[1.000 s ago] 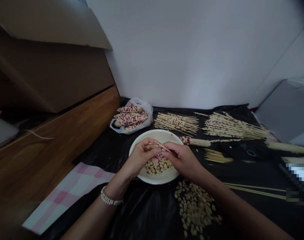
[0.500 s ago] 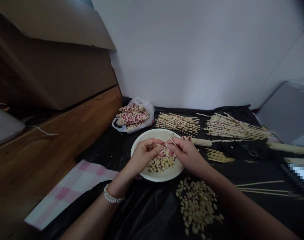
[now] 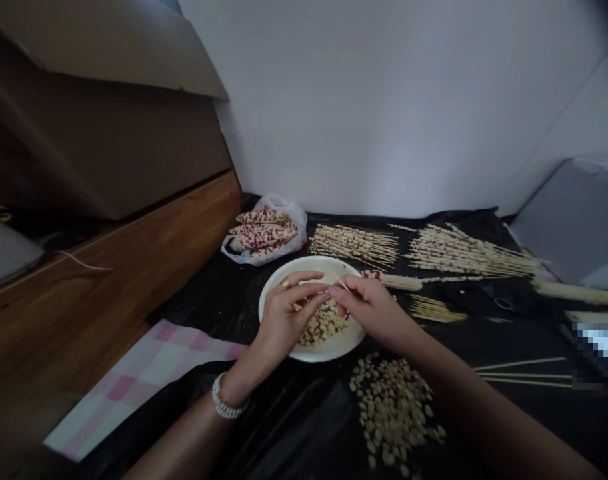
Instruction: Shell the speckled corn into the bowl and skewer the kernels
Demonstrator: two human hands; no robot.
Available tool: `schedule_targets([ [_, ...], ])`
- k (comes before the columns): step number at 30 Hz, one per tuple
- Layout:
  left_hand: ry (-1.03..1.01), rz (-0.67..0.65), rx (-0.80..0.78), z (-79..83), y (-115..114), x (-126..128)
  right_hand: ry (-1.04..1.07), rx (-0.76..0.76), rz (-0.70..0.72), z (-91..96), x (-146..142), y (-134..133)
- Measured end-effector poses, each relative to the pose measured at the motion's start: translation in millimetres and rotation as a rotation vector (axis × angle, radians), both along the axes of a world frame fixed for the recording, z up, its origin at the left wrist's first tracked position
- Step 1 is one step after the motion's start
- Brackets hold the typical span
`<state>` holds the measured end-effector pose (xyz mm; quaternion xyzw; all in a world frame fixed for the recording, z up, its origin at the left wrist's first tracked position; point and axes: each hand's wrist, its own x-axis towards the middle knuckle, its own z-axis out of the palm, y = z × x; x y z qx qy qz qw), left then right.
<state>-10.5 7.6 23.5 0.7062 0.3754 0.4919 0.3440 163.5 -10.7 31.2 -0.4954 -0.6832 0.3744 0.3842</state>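
Observation:
Both my hands meet over a white bowl (image 3: 284, 281) of loose corn kernels (image 3: 323, 325). My right hand (image 3: 373, 308) pinches a thin wooden skewer (image 3: 339, 279) that points up and away. My left hand (image 3: 289, 313), with a gold ring and a pearl bracelet at the wrist, has its fingertips pinched together at the skewer's lower end; what they hold is too small to make out.
A pile of kernels (image 3: 391, 407) lies on the black sheet (image 3: 294, 427) near me. Behind the bowl are a plastic bag of corn cobs (image 3: 264, 233), two heaps of threaded skewers (image 3: 354, 243) (image 3: 464, 257), and bare skewers (image 3: 524, 373). A pink checked cloth (image 3: 144, 377) and wooden ledge (image 3: 109, 280) are left.
The skewer has swung from lying across both hands to pointing up out of my right hand. My left hand has turned so its ring shows, fingers still pinched at the skewer.

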Motion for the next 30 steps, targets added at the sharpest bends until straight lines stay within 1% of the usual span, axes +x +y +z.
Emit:
schedule_targets([
  [2,-0.065,0.021,-0.091,0.1,2,0,-0.038,0.022,0.003,7.6,2,-4],
  [5,-0.255,0.024,-0.335,-0.3,9,-3,-0.108,0.087,-0.079,20.7,4,-10],
  [7,-0.386,-0.006,-0.47,-0.2,13,-5,-0.138,0.13,-0.124,27.3,4,-15],
  [10,-0.527,-0.064,-0.606,0.3,17,-7,-0.19,0.239,-0.143,31.8,2,-19],
  [12,-0.579,-0.098,-0.66,0.6,17,-7,-0.255,0.283,-0.136,32.0,0,-21],
  [17,-0.615,-0.106,-0.691,0.1,16,-6,-0.558,0.269,-0.167,28.2,-5,-24],
  [19,-0.609,-0.095,-0.685,-0.8,17,-7,-0.615,0.246,-0.157,25.4,-8,-26],
  [23,-0.591,-0.065,-0.662,-3.6,18,-7,-0.558,0.183,-0.08,19.1,-13,-25],
  [30,-0.59,-0.068,-0.655,-4.5,18,-5,-0.518,0.161,-0.066,13.1,-15,-23],
])
